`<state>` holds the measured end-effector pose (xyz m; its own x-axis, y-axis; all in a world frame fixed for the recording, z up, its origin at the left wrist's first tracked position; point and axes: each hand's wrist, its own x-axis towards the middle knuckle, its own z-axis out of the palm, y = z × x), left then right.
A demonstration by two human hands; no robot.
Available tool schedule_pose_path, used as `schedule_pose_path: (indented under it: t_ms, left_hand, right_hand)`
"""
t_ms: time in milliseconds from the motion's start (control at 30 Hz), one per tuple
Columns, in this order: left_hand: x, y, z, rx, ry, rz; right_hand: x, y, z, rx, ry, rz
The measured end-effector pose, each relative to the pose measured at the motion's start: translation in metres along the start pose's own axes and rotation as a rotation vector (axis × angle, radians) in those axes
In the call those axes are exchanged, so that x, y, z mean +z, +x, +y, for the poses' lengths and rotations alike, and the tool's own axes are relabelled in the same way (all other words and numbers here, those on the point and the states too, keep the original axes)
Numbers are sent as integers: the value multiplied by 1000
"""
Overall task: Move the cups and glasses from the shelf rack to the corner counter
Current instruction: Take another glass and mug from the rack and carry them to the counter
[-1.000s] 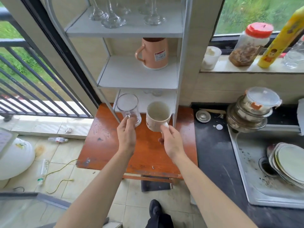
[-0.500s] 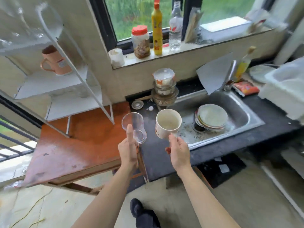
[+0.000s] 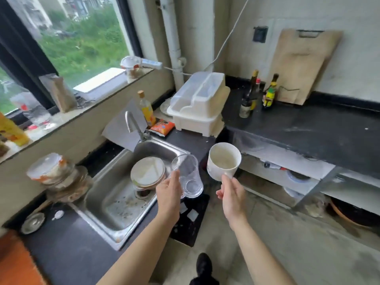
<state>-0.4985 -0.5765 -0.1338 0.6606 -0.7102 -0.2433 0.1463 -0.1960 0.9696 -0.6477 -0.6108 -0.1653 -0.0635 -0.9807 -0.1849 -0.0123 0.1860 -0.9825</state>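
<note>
Mid-carry. The left hand [image 3: 169, 191] was closed around a clear glass [image 3: 188, 175], thumb up along its side, and held it tilted over the right edge of the sink [image 3: 115, 204]. The right hand [image 3: 232, 194] gripped a white cup [image 3: 223, 161] low at its base or handle, fingers curled, mouth of the cup tipped toward the camera; it looked empty. Both items were in the air, touching no surface. They sat near each other but apart.

The shelf rack was out of view. The dark corner surface [image 3: 308, 128] lay ahead and to the right, beyond the cup. No cups or glasses showed on it. Things already there: a white dish rack [image 3: 200, 105] with a lid, in the corner, some bottles [image 3: 249, 95] by the back wall, a cutting board [image 3: 302, 64] leaning upright. A wide bare stretch of the surface was open to the right of the bottles.

Progress judged: early, or one trip of several. These two items were picked and in transit, not yet set down. Nothing looked delivered so far, though part of the corner behind the dish rack was hidden. How much stayed on the rack could not be told from this view.

Left to do for this trip: reach the dark surface, set both down upright, release. Plates [image 3: 148, 171] in the sink were not part of the task.
</note>
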Motion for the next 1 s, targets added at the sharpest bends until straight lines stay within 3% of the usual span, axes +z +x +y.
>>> schedule_pose_path:
  t_ms: [133, 367, 700, 1000]
  left_hand:
    - [97, 18, -7, 78, 111, -223]
    - [279, 39, 1, 6, 127, -532]
    - [488, -32, 25, 41, 278, -997]
    - [651, -102, -6, 8, 400, -1119]
  right_hand:
    - [-64, 60, -4, -19, 4, 166]
    - [-181, 149, -28, -27, 9, 509]
    - [-352, 163, -54, -25, 19, 947]
    - [-496, 224, -37, -18, 150, 1091]
